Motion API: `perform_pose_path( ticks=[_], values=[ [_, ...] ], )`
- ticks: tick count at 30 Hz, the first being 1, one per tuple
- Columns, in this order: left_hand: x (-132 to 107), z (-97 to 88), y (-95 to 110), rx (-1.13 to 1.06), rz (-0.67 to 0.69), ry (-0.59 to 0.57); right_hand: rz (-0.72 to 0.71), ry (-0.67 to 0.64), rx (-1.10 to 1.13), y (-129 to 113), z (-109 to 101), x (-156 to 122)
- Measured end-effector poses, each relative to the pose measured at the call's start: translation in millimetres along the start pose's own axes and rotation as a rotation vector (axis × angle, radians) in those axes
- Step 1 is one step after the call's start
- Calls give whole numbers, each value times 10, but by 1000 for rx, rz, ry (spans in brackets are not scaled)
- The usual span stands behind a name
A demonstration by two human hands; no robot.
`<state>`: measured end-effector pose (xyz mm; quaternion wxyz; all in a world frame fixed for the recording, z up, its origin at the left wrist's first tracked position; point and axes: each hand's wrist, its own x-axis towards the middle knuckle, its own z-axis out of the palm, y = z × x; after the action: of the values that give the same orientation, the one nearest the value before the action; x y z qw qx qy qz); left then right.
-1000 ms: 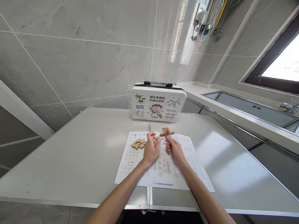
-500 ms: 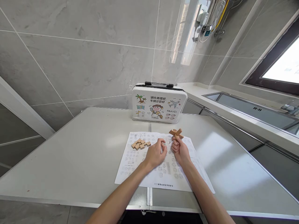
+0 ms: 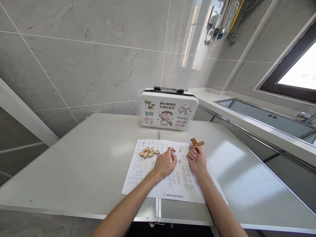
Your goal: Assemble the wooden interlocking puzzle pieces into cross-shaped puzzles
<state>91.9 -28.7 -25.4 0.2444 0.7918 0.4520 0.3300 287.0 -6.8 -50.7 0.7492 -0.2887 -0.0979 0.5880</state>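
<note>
Right hand (image 3: 197,160) holds crossed blocks (image 3: 194,142) near paper's (image 3: 175,186) edge.

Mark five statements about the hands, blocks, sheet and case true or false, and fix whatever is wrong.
1. The right hand holds joined wooden pieces. True.
2. The loose blocks lie on the sheet. True.
3. The left hand is touching the right hand. False: there is a gap between them.
4. The case stands upright on the table. True.
5. The loose blocks are nearer the right hand than the left. False: they lie beside the left hand.
</note>
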Motion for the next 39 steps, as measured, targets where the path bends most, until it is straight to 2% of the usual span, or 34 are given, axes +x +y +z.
perform_pose_path(
  ticks=[7,14,19,22,27,33,39],
  values=[
    [0,-5,1,6,-11,-1,-24,-15,-128,-12,20,-10],
    [-13,-2,-5,59,29,26,-17,-43,-56,-29,56,-55],
    [10,-47,9,231,129,177,53,-67,-67,-7,124,-116],
    [25,-69,-14,352,141,242,98,-71,-96,49,193,-160],
    [29,-63,-123,558,34,312,139,-100,-283,154,295,-215],
    [41,-105,-282,670,-93,342,124,-178,-581,195,379,-334],
    [102,-232,-358,708,-182,337,151,-196,-624,153,444,-405]
  ],
)
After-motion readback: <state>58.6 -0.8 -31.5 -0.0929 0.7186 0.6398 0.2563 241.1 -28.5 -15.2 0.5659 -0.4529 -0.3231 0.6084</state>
